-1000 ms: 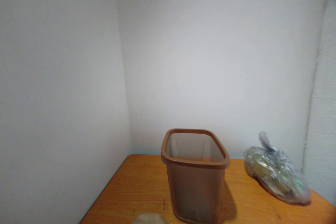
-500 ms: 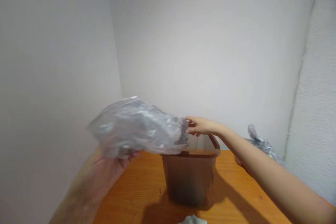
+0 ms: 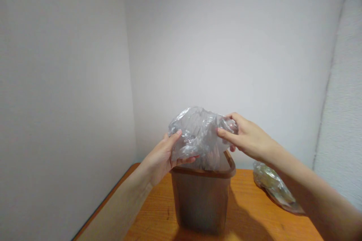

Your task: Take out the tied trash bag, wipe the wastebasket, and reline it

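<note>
White wall corner [image 3: 226, 45] above wooden desk [image 3: 152, 214]: clear plastic bag [image 3: 198, 135] bunched over mouth of brown plastic bin [image 3: 200, 203], left hand [image 3: 161, 156] and right hand [image 3: 249, 135] each in narrow grip on it, seemingly mid-lining, bag edges next needing spreading down over rim.

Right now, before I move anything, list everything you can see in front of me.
clear plastic bag: one, crumpled, held at the mouth of the bin
brown plastic bin: one, translucent brown, upright on the table
tied plastic bag: one, clear with greenish-yellow contents, on the table right of the bin
wooden table: one, orange-brown, beneath the bins and bags
walls: three, white, left, behind and right
left hand: one, gripping the clear bag's left side
right hand: one, gripping the clear bag's right side
</note>
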### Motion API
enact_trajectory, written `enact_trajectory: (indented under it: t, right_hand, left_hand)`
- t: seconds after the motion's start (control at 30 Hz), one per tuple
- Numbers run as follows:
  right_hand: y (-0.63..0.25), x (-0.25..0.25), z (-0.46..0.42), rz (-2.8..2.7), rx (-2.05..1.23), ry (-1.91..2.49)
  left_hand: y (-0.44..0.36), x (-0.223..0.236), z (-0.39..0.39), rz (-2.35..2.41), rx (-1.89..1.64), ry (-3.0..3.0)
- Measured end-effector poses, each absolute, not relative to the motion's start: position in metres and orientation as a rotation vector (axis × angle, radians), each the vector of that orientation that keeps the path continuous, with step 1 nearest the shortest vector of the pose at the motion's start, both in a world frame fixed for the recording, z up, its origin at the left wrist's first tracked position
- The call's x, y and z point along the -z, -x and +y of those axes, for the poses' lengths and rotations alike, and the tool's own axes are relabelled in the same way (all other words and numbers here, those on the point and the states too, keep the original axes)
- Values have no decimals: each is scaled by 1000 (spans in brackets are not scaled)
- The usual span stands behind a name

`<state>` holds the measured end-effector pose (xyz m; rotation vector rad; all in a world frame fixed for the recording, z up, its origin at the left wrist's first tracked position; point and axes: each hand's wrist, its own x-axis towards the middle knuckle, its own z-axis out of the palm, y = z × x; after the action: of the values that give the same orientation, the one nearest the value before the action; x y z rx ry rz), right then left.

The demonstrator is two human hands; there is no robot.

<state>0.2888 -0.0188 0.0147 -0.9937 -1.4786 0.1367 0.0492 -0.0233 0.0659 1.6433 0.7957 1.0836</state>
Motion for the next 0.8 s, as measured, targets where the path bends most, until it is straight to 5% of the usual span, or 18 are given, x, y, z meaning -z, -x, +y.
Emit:
enact_trajectory:
  t: [0.3, 0.53, 0.8]
  right_hand:
    - [-294, 1, -20, -1303, 685, 807]
    - [-278, -5, -31, -1642, 838, 792]
    - [-285, 116, -10, -1688, 793, 768]
  left_hand:
    - [-28, -48, -9, 1000, -1182, -1934]
    - [-31, -61, -14, 1004, -1350, -2032]
    - [47, 5, 13, 1035, -1322, -1900]
